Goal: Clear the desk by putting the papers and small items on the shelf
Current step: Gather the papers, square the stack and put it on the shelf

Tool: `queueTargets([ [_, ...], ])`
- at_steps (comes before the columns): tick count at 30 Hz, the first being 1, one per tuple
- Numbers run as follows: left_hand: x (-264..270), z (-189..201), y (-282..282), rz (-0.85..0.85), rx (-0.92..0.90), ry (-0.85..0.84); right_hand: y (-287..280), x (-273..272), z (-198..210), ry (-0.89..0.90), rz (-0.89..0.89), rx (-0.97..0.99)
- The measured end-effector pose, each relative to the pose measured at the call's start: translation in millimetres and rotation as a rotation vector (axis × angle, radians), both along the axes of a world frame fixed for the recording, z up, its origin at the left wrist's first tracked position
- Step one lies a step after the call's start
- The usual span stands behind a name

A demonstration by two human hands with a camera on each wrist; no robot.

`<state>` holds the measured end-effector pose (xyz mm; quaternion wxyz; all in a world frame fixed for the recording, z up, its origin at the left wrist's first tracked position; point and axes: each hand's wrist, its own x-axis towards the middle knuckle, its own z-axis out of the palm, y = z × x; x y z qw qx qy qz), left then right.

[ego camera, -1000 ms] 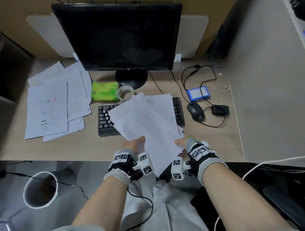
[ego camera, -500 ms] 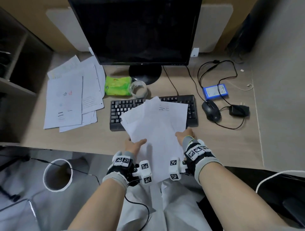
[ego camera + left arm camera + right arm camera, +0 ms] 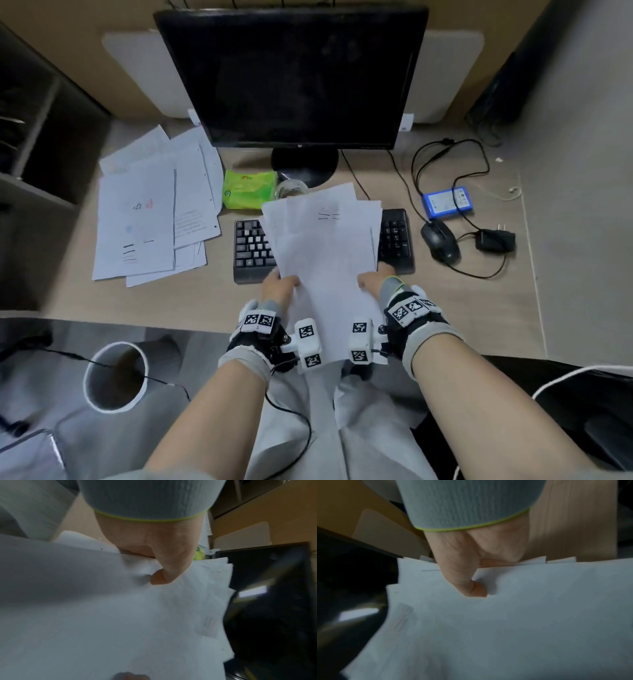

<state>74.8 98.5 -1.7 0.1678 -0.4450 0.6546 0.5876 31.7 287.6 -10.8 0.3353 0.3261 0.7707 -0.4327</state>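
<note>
Two hands, our left hand [image 3: 279,286] and right hand [image 3: 375,282], thumbs clamped on a loose paper stack [image 3: 325,253] over the keyboard [image 3: 251,248]; more papers [image 3: 144,212] left of keyboard, shelf [image 3: 30,144] further left, wooden desk [image 3: 191,301].

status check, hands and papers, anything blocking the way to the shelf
Left hand and right hand each pinch the held stack of papers, above the keyboard. Second paper pile lies on the desk toward the shelf. Nothing visibly blocking.
</note>
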Motion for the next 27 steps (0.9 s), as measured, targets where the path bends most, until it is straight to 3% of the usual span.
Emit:
queueTargets([
  [6, -40.2, 69.0, 10.3, 0.161, -0.122, 0.335, -7.2, -25.6, 83.9, 0.419, -0.309, -0.191],
  [10, -49.3, 101.5, 18.2, 0.234, -0.134, 0.473, -6.5, -31.5, 124.5, 0.553, -0.406, -0.369],
  [14, -48.3, 119.0, 20.3, 0.237, -0.19, 0.589, -1.1, -26.7, 131.9, 0.585, -0.425, -0.289],
  [18, -39.8, 104.2, 20.3, 0.107, -0.301, 0.462, -5.4, -17.0, 116.4, 0.508, -0.207, -0.132],
  [21, -32.7, 86.9, 11.0, 0.03, -0.244, 0.492, -15.0, -20.0, 106.1, 0.477, -0.056, -0.13],
  [23, -36.0, 78.8, 1.9, -0.031, -0.336, 0.462, -20.3, -23.5, 102.9, 0.467, 0.012, -0.09],
  [27, -57.4, 70.6, -18.9, -0.067, -0.388, 0.408, -34.5, -30.7, 93.7, 0.346, -0.102, 0.056],
])
